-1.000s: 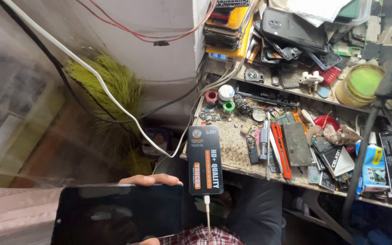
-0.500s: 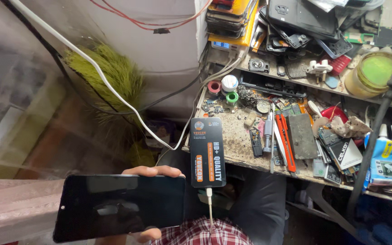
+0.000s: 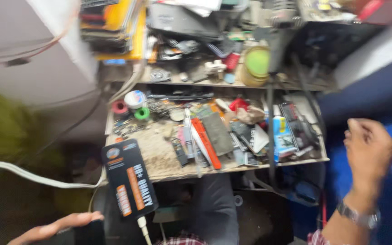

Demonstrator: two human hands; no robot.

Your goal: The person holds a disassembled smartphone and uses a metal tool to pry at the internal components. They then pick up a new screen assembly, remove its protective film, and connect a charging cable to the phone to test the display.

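The view is blurred by motion. My left hand point(image 3: 55, 226) lies at the bottom left edge, holding a dark flat phone point(image 3: 89, 232) of which only a corner shows. A black rectangular pack with orange markings point(image 3: 130, 179) stands tilted just above that corner, and a white cable plug point(image 3: 143, 223) sits at its lower end. My right hand point(image 3: 369, 152) is raised at the right, away from the bench, fingers curled with nothing visible in them. A wristwatch point(image 3: 358, 218) is on that wrist.
A cluttered workbench point(image 3: 169, 165) holds several hand tools, an orange-handled tool point(image 3: 206, 143), tape rolls point(image 3: 134, 99) and a green-lidded jar point(image 3: 256, 63) on a shelf behind. A white cable point(image 3: 32, 176) runs off left. A blue surface point(image 3: 386, 90) is at the right.
The view has swung right and gone blurry. My right hand has come into view at the right. The dark phone has slipped mostly below the frame edge.
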